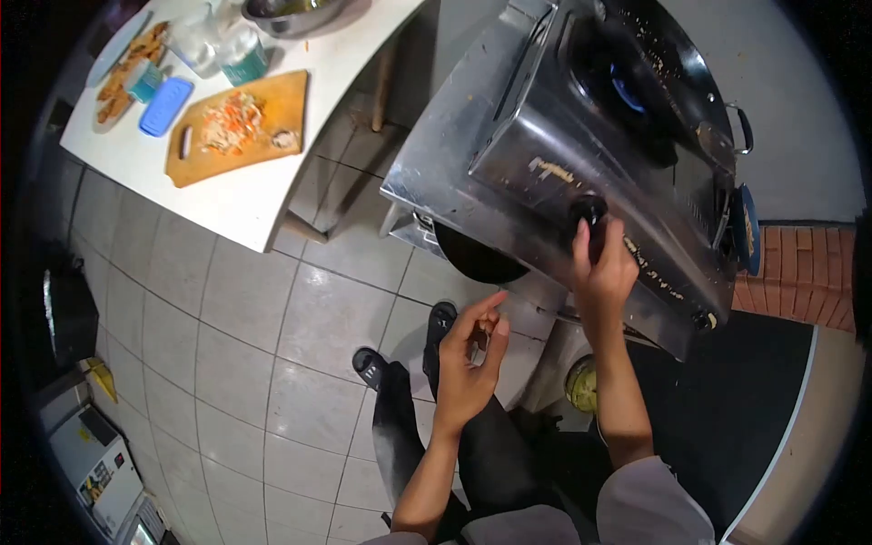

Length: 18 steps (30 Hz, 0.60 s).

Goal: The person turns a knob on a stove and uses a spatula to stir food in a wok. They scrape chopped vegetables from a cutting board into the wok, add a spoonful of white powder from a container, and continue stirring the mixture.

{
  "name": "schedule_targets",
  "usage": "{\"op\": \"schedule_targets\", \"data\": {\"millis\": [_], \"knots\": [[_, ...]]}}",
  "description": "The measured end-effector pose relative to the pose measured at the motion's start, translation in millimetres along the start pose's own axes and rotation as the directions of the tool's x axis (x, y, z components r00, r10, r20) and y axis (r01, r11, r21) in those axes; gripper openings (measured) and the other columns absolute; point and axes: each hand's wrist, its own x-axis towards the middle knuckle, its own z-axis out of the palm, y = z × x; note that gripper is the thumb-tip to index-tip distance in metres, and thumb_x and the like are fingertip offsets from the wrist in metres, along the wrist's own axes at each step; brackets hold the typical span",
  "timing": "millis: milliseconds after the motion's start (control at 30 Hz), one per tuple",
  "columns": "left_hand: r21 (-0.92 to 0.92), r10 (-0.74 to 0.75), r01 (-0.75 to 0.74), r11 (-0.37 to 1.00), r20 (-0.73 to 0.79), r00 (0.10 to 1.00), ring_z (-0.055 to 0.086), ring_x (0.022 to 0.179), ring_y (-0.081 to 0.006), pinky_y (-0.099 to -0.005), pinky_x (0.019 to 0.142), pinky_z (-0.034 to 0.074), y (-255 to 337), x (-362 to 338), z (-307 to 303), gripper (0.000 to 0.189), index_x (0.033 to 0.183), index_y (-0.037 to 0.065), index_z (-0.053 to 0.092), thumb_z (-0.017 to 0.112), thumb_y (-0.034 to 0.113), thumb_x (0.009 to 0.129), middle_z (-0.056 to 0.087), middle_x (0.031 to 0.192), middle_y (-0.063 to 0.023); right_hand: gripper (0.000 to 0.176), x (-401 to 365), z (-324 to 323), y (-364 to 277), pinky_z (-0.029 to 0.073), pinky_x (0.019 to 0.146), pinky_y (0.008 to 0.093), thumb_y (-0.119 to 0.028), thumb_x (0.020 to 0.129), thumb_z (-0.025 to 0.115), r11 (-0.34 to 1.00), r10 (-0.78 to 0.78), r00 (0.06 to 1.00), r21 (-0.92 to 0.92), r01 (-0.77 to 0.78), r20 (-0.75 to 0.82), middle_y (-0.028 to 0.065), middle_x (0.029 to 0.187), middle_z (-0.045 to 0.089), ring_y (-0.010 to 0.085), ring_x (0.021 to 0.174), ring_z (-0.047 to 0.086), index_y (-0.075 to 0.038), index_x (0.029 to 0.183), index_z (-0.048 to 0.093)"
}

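Note:
My right hand grips a black control knob on the slanted front panel of a steel gas stove. Its thumb and fingers close around the knob. In the air below the stove's edge, my left hand is held loosely, thumb and forefinger apart, with nothing visible in it. A blue flame burns at the burner, under a large dark wok that is partly cut off by the view. Farther down the panel sits a second knob.
A white table at the upper left carries a wooden cutting board with chopped vegetables, a blue lid, cups and a metal bowl. A black pan sits under the stove. A blue plate leans at the right.

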Motion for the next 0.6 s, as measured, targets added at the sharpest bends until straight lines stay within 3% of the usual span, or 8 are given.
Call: {"op": "schedule_targets", "data": {"millis": [67,167,267,333,600], "knots": [[0.030,-0.071,0.070,0.997,0.026,0.997,0.047,0.084,-0.0052,-0.0190,0.079,0.038,-8.6,-5.5,-12.2,0.028,0.121,-0.001,0.055,0.055,0.003,0.094,0.052,0.091,0.0037,0.012,3.5,-3.3,-11.0,0.042,0.047,0.0387,-0.011,0.087,0.062,0.997,0.008,1.000,-0.080,-0.005,0.028,0.0158,0.064,0.057,0.0317,0.050,0.056,-0.001,0.088,0.056],[-0.029,-0.083,0.084,0.996,0.032,0.996,0.048,0.086,-0.0050,-0.0194,0.082,0.038,-27.7,-11.9,-24.5,0.028,0.121,-0.001,0.055,0.054,0.004,0.094,0.052,0.093,0.0031,0.012,6.5,-2.0,-11.6,0.041,0.047,0.0389,-0.011,0.088,0.060,0.974,0.041,0.995,-0.225,-0.021,0.088,0.0153,0.062,0.056,0.0318,0.050,0.056,-0.001,0.084,0.055],[0.019,-0.081,0.080,0.997,0.041,0.996,0.049,0.088,-0.0046,-0.0193,0.083,0.038,-35.5,-14.2,-31.6,0.028,0.121,-0.002,0.054,0.054,0.003,0.094,0.053,0.093,0.0028,0.014,7.8,2.0,-14.1,0.041,0.046,0.0393,-0.012,0.089,0.059,0.977,0.008,0.999,-0.212,0.000,0.040,0.0150,0.060,0.055,0.0320,0.049,0.055,-0.002,0.081,0.053],[0.034,-0.062,0.061,0.998,0.008,0.998,0.048,0.075,-0.0047,-0.0183,0.065,0.039,-39.1,-16.1,-31.6,0.028,0.119,0.002,0.057,0.058,0.007,0.092,0.053,0.087,0.0018,0.015,7.1,1.2,-15.5,0.041,0.046,0.0394,-0.011,0.090,0.059,0.978,0.012,0.999,-0.206,-0.004,0.036,0.0155,0.060,0.055,0.0324,0.050,0.055,-0.002,0.081,0.052],[0.049,-0.062,0.059,0.997,0.046,0.997,0.047,0.074,-0.0041,-0.0183,0.064,0.038,-37.4,-18.7,-29.6,0.028,0.120,0.001,0.057,0.058,0.007,0.092,0.053,0.085,0.0022,0.015,8.1,-1.2,-16.8,0.041,0.047,0.0408,-0.010,0.091,0.056,0.985,0.018,0.998,-0.172,-0.008,0.055,0.0173,0.061,0.055,0.0344,0.052,0.056,-0.001,0.080,0.052]]}}
